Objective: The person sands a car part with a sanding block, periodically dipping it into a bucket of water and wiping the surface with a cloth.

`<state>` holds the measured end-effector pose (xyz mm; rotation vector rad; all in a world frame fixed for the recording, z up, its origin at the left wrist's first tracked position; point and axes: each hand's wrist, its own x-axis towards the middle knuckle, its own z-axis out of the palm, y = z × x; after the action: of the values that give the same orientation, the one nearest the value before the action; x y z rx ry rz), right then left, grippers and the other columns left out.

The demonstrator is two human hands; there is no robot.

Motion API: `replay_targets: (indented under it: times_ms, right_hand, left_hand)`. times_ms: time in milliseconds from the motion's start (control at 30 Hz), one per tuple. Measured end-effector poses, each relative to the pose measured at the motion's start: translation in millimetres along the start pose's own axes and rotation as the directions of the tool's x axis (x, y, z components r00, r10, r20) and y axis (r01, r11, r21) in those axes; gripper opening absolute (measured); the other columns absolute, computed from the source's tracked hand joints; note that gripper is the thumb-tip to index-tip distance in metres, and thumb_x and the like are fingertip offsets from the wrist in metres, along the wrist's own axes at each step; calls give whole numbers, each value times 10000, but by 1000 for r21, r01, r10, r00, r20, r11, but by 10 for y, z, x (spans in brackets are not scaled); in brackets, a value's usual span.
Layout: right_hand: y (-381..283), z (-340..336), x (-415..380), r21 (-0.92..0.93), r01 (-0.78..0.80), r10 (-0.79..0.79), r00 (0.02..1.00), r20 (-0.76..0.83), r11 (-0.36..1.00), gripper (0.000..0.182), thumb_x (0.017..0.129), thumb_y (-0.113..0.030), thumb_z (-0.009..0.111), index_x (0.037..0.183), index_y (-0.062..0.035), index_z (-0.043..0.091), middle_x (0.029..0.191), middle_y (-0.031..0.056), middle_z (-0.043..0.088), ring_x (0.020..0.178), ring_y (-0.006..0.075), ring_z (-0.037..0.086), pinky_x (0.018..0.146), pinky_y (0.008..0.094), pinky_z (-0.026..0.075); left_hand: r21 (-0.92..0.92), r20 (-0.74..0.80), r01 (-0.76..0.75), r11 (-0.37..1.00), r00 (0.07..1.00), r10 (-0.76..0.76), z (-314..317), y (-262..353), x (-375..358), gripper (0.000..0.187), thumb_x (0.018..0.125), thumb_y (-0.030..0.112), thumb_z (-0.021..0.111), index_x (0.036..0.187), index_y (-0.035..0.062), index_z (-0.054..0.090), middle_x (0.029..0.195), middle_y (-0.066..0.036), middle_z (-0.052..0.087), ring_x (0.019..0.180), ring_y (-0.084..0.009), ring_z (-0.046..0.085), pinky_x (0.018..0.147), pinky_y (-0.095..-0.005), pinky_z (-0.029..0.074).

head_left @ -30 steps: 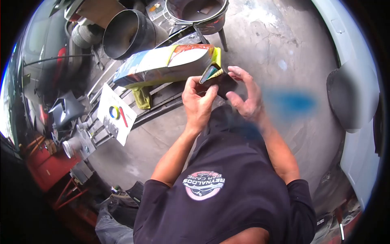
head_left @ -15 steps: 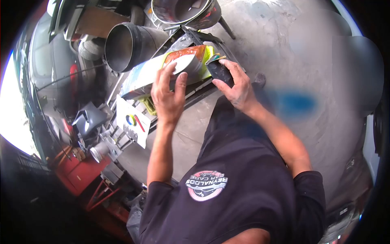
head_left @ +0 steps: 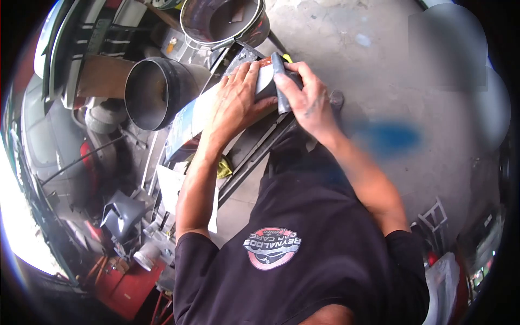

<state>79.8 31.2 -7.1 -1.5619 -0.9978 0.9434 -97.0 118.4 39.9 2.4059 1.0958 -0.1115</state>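
My left hand [head_left: 234,100] rests flat on top of a long painted part [head_left: 187,123], fingers stretched forward and thumb out to the right. White and blue paint shows on the part's left end, and an orange-brown area with a pale patch lies near its right end. My right hand [head_left: 307,100] grips a dark grey sanding block [head_left: 279,81], tilted nearly on edge against the right end of the part. Much of that end is hidden by my hands and the block. The part lies on a dark metal stand [head_left: 252,154].
Beyond the part are an open black bucket [head_left: 149,92] and a second bucket [head_left: 257,32] with something grey inside. A yellow cloth [head_left: 223,167] and a white sheet [head_left: 169,187] are by the stand's near side. A dark car [head_left: 51,143] stands at left.
My left hand has come down from a raised pose and now lies on the part. The sanding block has turned more upright in my right hand. The view has shifted slightly.
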Motion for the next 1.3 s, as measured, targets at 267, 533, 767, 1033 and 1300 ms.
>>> replay_targets:
  times_ms: [267, 533, 767, 1033, 1300]
  right_hand:
    - [19, 180, 271, -191, 60, -64, 998, -12, 980, 398, 1042, -317, 710, 1181, 52, 657, 1121, 314, 743, 1010, 509, 719, 925, 544, 571]
    - [10, 214, 168, -85, -52, 47, 997, -69, 995, 372, 1064, -324, 688, 1161, 35, 694, 993, 238, 757, 951, 347, 762, 882, 442, 583]
    - [57, 180, 146, -2, -60, 60, 994, -91, 998, 370, 1066, -312, 681, 1156, 46, 708, 972, 231, 749, 911, 278, 748, 822, 425, 569]
    - [-4, 140, 149, -37, -25, 24, 999, -33, 999, 347, 1065, -307, 695, 1154, 28, 697, 976, 241, 761, 947, 335, 758, 871, 451, 574]
    - [22, 107, 237, -69, -101, 101, 995, 0, 992, 374, 1061, -308, 689, 1169, 50, 678, 1023, 258, 759, 941, 377, 766, 850, 467, 578]
  left_hand:
    - [40, -156, -97, 994, 982, 102, 199, -170, -73, 834, 914, 377, 835, 1572, -25, 516, 1538, -260, 606, 1458, -413, 570, 1195, -551, 456]
    - [110, -127, -44, 993, 990, 58, 189, -162, -29, 863, 889, 342, 831, 1580, -55, 500, 1554, -258, 602, 1477, -395, 568, 1207, -533, 455]
    - [77, -165, -28, 997, 985, 41, 200, -134, -25, 893, 890, 406, 844, 1581, -47, 505, 1557, -257, 600, 1451, -401, 592, 1210, -546, 444]
    - [82, -207, -92, 992, 972, 108, 236, -186, -6, 924, 872, 494, 870, 1529, -65, 537, 1458, -249, 638, 1381, -403, 614, 1103, -540, 488]
    - [79, -157, -58, 995, 985, 69, 203, -139, -13, 932, 893, 510, 854, 1549, -59, 514, 1492, -243, 624, 1409, -399, 606, 1124, -594, 468]
